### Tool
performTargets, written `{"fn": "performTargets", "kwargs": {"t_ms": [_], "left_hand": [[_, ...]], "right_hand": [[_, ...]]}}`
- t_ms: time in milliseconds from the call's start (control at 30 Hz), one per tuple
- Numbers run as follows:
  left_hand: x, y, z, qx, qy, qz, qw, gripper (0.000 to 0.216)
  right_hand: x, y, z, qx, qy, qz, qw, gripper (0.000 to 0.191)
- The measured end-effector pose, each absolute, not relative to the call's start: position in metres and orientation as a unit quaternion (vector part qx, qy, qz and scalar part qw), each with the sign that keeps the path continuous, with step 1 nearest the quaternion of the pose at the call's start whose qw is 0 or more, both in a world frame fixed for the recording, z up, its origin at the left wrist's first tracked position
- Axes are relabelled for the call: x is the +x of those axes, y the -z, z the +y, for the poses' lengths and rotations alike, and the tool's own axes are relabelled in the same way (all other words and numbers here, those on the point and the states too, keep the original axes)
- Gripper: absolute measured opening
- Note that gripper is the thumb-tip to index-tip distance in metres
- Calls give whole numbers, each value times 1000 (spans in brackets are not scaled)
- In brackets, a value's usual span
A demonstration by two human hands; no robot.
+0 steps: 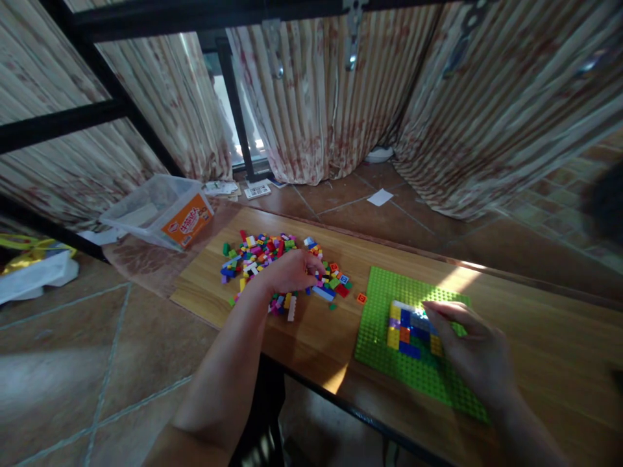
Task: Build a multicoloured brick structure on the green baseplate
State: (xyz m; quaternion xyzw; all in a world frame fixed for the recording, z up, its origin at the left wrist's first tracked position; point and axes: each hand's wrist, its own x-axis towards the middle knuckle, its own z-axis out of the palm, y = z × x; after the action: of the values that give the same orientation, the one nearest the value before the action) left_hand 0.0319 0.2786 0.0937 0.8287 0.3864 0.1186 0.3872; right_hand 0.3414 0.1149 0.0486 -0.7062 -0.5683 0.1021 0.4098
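A pile of small coloured bricks (257, 254) lies on the left part of a wooden table (535, 324). My left hand (292, 271) rests on the pile with its fingers curled down among the bricks. A green baseplate (379, 311) lies to the right, bearing a small build of blue, yellow and red bricks (406, 327). My right hand (474, 353) lies over the plate, its fingertips touching the build's top right edge.
A clear plastic tub (160, 211) with an orange label lies tilted at the table's far left end. Striped curtains hang behind. A white paper (380, 197) and cards lie on the tiled floor. A white and yellow bag (34, 266) sits at left.
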Motion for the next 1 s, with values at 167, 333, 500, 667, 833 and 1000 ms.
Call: {"fn": "performTargets", "kwargs": {"t_ms": [167, 333, 500, 667, 833, 1000], "left_hand": [[46, -91, 275, 856, -170, 386, 298, 23], [68, -80, 267, 905, -190, 315, 213, 32], [69, -76, 269, 909, -167, 335, 182, 35], [70, -72, 269, 914, -157, 340, 155, 35], [75, -72, 266, 913, -134, 357, 144, 31], [74, -76, 266, 906, -128, 367, 168, 20]], "right_hand": [[341, -47, 115, -702, -91, -573, 412, 25], [342, -44, 115, -702, -90, -576, 409, 23], [342, -44, 116, -697, -95, -583, 407, 24], [341, -45, 116, -694, -87, -592, 400, 25], [340, -46, 117, -692, -93, -591, 404, 23], [340, -47, 118, -689, -96, -591, 409, 21]]}}
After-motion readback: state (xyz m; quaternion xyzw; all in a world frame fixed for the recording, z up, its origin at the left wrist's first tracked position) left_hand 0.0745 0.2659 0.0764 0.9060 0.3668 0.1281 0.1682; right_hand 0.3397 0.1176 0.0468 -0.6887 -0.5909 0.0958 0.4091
